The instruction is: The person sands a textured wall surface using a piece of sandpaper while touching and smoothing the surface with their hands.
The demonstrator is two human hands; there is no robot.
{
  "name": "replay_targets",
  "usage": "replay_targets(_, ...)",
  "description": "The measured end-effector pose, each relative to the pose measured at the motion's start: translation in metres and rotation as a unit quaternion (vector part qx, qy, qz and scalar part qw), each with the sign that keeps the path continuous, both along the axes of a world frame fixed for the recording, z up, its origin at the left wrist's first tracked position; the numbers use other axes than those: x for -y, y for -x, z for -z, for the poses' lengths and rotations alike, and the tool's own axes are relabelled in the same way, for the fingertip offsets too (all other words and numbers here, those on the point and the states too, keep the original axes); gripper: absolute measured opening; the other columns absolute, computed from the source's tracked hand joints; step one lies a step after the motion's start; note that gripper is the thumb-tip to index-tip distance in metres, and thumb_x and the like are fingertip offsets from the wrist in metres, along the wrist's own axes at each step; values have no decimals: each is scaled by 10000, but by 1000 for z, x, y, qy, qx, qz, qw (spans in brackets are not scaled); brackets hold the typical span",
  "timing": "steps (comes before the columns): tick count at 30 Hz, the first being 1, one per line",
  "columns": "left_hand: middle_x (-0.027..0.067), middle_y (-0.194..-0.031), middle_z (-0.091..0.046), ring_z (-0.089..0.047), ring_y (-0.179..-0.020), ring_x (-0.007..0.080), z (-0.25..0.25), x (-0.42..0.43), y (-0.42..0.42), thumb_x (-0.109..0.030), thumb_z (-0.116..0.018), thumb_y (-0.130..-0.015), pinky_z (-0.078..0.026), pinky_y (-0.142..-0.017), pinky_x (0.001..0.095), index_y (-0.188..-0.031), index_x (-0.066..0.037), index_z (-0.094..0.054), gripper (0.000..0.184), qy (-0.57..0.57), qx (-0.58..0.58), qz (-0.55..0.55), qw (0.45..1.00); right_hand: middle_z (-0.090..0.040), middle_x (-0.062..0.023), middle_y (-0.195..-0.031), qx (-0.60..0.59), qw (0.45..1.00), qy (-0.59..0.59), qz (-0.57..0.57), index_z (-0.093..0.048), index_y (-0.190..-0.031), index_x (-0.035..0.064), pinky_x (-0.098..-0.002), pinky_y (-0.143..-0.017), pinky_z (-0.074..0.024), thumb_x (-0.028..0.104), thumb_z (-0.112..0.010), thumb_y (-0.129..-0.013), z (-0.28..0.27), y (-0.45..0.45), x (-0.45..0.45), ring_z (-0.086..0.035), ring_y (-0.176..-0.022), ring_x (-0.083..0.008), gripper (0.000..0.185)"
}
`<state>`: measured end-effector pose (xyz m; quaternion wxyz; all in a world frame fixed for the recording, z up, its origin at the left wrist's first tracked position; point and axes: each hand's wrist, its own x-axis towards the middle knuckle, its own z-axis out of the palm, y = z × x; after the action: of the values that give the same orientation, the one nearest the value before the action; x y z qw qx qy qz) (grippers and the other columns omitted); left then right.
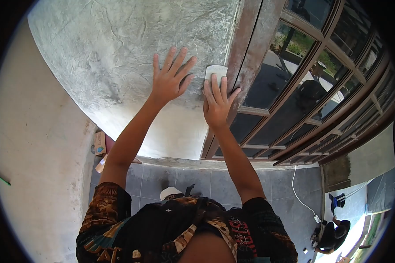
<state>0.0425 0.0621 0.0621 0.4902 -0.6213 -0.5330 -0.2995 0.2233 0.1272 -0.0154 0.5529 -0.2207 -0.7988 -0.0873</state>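
A grey, mottled plaster wall (114, 48) stands in front of me, with a brown wooden frame (245, 57) along its right side. My left hand (171, 79) lies on the plaster, fingers spread, with nothing in it. Just to the right, my right hand (217, 98) presses a thin pale plate (216, 70) against the wall beside the frame. Its fingers lie over the lower part of the plate, and the top edge shows above them.
Glass panes in a brown lattice (289, 65) fill the right. A cardboard box (99, 142) sits at the wall's foot on the left. A white cable (296, 193) crosses the tiled floor (276, 184). A person (333, 236) crouches at the lower right.
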Motion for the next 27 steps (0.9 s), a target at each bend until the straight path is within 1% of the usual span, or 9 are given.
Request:
replay_targets(5,62,-1554,-443,-345,-1463,336,-1,-3,5,-353,-605,-938,-143,-1148,669,-1413,-197,-578,500,1,-42,-5,999,-474,12,-1520,67,997,47,-2,-636,-1301,162,-783,-1093,-89,144,-611,-934,93,-1,9,-387,-1439,-269,368)
replay_targets(9,41,-1562,-433,-349,-1464,310,-3,-1,4,-329,-601,-941,-177,-1149,657,-1448,-198,-536,528,12,-52,-3,999,-445,-16,-1546,12,999,12,30,-606,-1333,160,-784,-1091,-96,160,-603,-947,-16,9,12,-346,-1465,-299,386)
replay_targets(13,2,-1577,-410,-342,-1471,258,-33,6,2,-321,-606,-941,-184,-1170,625,-1477,-207,-497,559,60,-75,24,995,-406,-33,-1572,-1,1000,1,19,-561,-1384,156,-786,-1088,-93,151,-585,-952,39,11,11,-311,-1480,-321,432)
replay_targets(15,-83,-1572,-408,-338,-1467,143,-46,11,2,-342,-587,-949,-195,-1213,536,-1499,-241,-462,572,112,-134,30,984,-358,-32,-1598,89,993,75,24,-515,-1433,165,-786,-1089,-86,131,-560,-958,76,6,24,-284,-1491,-325,478)
replay_targets(16,-83,-1572,-408,-338,-1467,143,-50,11,5,-342,-587,-949,-195,-1213,536,-1499,-241,-462,572,113,-132,36,984,-313,-59,-1617,114,991,63,44,-474,-1467,139,-772,-1099,-93,173,-531,-980,77,7,21,-261,-1495,-346,491)
replay_targets(19,-108,-1580,-389,-322,-1468,102,-52,9,12,-366,-591,-939,-180,-1237,464,-1514,-252,-435,607,115,-184,58,974,-312,-99,-1611,80,994,48,56,-445,-1480,91,-749,-1114,-110,281,-503,-1004,-6,15,24,-235,-1494,-384,516)
replay_targets(22,-113,-1592,-365,-316,-1469,84,-51,8,15,-392,-588,-936,-169,-1244,427,-1522,-256,-418,625,111,-209,41,971,-293,-136,-1611,103,991,35,77,-413,-1491,50,-733,-1121,-123,395,-478,-1010,-8,15,21,-221,-1488,-413,596)
replay_targets(25,-109,-1599,-351,-304,-1473,83,-47,8,13,-409,-591,-927,-166,-1247,421,-1528,-246,-407,649,102,-213,25,971,-248,-191,-1618,172,978,91,73,-352,-1514,11,-729,-1119,-102,455,-474,-1000,61,4,34,-187,-1489,-446,690)
replay_targets(27,-92,-1603,-349,-294,-1478,84,-47,7,13,-403,-584,-929,-164,-1249,427,-1530,-227,-402,653,100,-207,11,973,-252,-197,-1614,195,971,101,91,-351,-1514,14,-727,-1120,-103,472,-484,-995,51,2,36,-185,-1492,-437,705)
